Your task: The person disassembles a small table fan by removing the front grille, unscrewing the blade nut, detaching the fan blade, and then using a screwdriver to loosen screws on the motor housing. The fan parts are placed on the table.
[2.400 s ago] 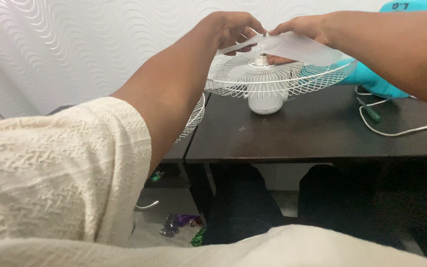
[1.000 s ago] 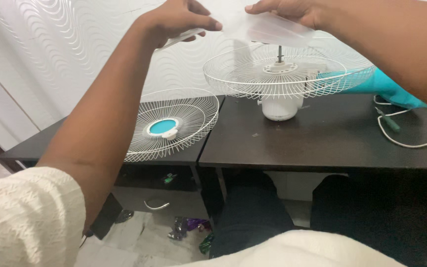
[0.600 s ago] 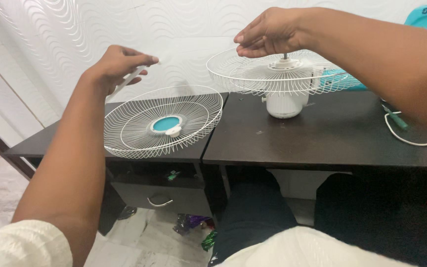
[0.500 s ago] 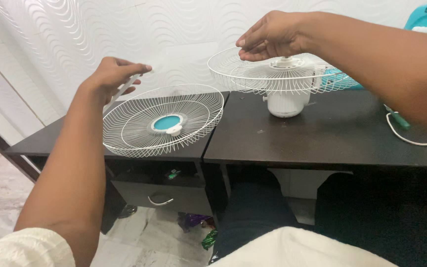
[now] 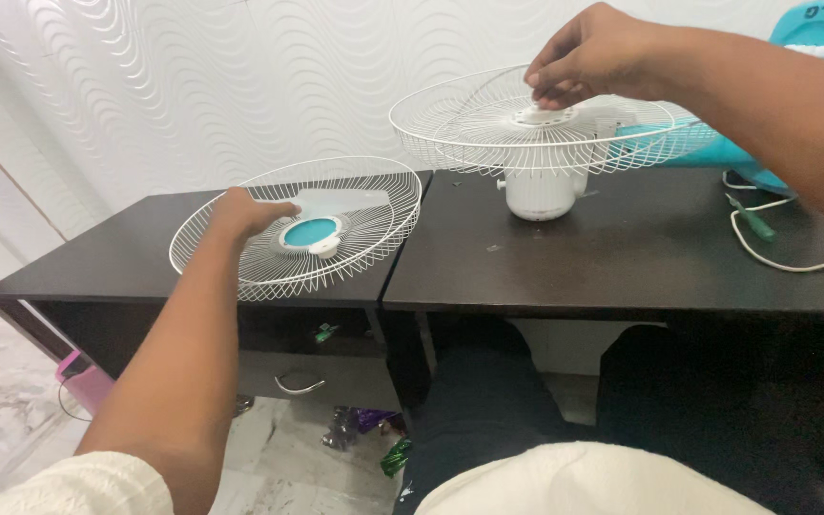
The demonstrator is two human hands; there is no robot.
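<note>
The person's left hand (image 5: 240,216) is lying inside the loose wire fan guard (image 5: 298,229) on the left dark table (image 5: 97,262), fingers closed on a clear fan blade (image 5: 340,202) resting in it. The right hand (image 5: 588,52) is pinching its fingertips together at the hub of the rear guard (image 5: 536,129), which is sitting on the white motor (image 5: 538,195) on the right table (image 5: 641,257).

The left hand (image 5: 240,215) rests on the loose front fan guard (image 5: 355,248) lying at nine o'clock on the dark counter (image 5: 622,267), a translucent blade (image 5: 340,201) beside its fingers. At one o'clock, the right hand (image 5: 588,57) pinches the hub atop the rear guard (image 5: 450,133) over the white motor housing (image 5: 538,195).
</note>
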